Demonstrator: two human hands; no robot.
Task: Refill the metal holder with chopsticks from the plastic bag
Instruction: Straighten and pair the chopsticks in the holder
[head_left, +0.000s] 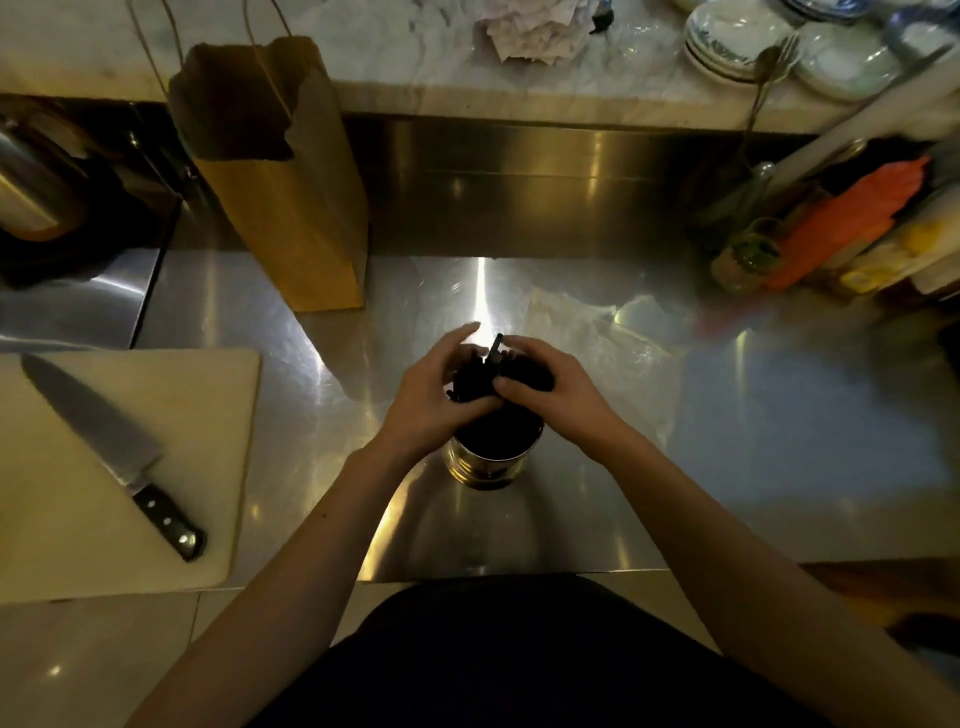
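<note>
A round metal holder (488, 467) stands on the steel counter, near its front edge. A bundle of black chopsticks (475, 382) sticks up out of it. My left hand (431, 400) wraps around the bundle from the left, thumb across its front. My right hand (545, 387) grips the bundle's top from the right, with one stick end poking up between the fingers. A clear plastic bag (597, 332) lies flat and crumpled on the counter just behind and right of the holder.
A cutting board (197, 467) with a large knife (109, 452) lies at the left. A brown paper bag (280, 171) stands behind left. Bottles and an orange packet (852, 218) crowd the right. Plates (727, 36) sit on the marble shelf (431, 57) behind.
</note>
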